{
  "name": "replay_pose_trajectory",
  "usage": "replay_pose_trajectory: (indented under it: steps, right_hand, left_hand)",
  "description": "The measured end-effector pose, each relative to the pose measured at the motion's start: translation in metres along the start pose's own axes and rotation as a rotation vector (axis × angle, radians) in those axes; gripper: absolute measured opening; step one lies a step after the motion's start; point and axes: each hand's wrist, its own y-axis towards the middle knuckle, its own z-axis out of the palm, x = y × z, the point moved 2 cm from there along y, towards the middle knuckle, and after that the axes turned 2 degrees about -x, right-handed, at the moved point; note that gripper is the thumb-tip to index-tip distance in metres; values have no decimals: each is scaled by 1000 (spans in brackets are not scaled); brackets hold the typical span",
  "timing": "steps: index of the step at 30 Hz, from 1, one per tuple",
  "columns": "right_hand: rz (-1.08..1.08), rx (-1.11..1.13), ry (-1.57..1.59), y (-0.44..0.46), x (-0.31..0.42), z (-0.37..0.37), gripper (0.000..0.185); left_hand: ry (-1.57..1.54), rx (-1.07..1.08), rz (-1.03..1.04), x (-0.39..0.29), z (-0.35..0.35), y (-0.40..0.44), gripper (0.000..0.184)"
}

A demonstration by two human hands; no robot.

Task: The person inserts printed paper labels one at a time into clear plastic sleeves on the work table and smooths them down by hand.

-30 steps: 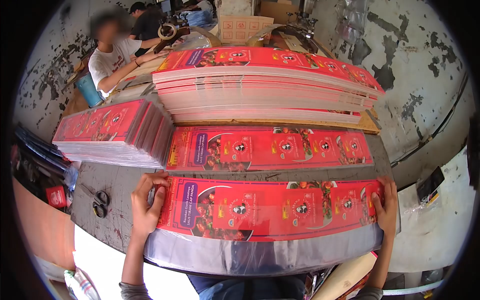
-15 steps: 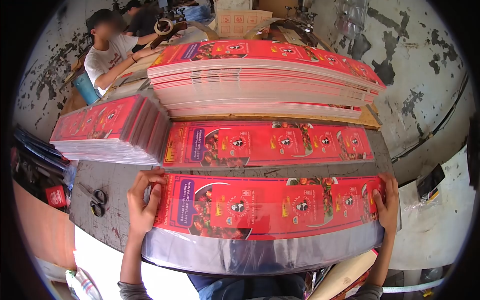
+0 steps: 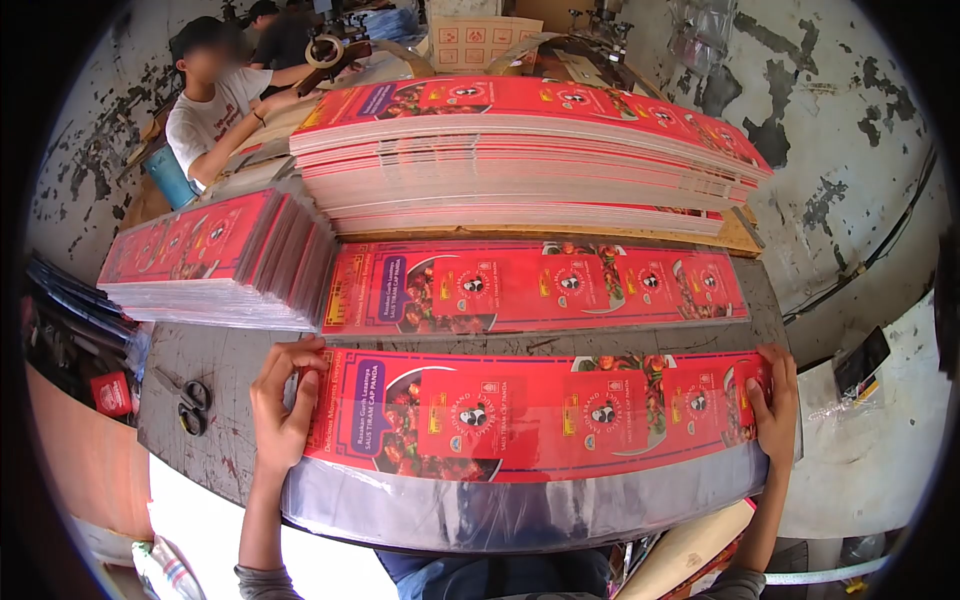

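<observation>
A long red printed strip [image 3: 540, 415] lies on a stack of clear plastic sleeves [image 3: 520, 510] at the table's near edge. My left hand [image 3: 285, 405] grips the strip's left end, thumb on top and fingers curled round the edge. At the right end, my right hand [image 3: 773, 410] holds the strip the same way, its thumb over the red print. Just beyond lies a second red strip [image 3: 540, 287] in clear plastic. Behind it rises a tall stack of red printed strips [image 3: 530, 165]. To the left sits a pile of plastic-wrapped red strips [image 3: 215, 260].
Black-handled scissors [image 3: 194, 407] lie on the scratched grey table [image 3: 230, 355] left of my left hand. A wooden board [image 3: 735, 238] supports the tall stack. A co-worker in a white shirt [image 3: 208, 122] is at the back left beside a blue bucket [image 3: 170, 177]; another person is behind.
The view has shifted slightly, so the table's items appear a little higher and further left. Both hands keep their hold on the strip's ends. The white-shirted co-worker's head and arm have moved.
</observation>
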Motion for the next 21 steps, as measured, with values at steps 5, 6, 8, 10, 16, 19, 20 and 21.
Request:
replay_pose_trajectory:
  steps: [5,6,8,10,16,19,20,21]
  right_hand:
    - [9,0,7,1,1,-1,39]
    - [4,0,-2,0,1,-1,39]
    - [1,5,-7,0,1,0,39]
    - [10,10,24,0,2,0,39]
    - [4,4,-22,-1,-1,0,39]
    - [17,12,-14,0,2,-1,40]
    - [17,13,-13,0,2,0,40]
    - [17,10,-16,0,1,0,40]
  left_hand:
    - [3,2,6,2,0,1,14]
    - [0,4,2,3,0,1,14]
    - [11,4,0,-1,0,2,15]
    - [22,5,-7,-2,0,0,15]
    - [40,4,14,-2,0,2,15]
    - [63,6,31,-2,0,0,14]
    - [57,2,29,-2,0,0,14]
    - [49,-4,29,-1,1,0,13]
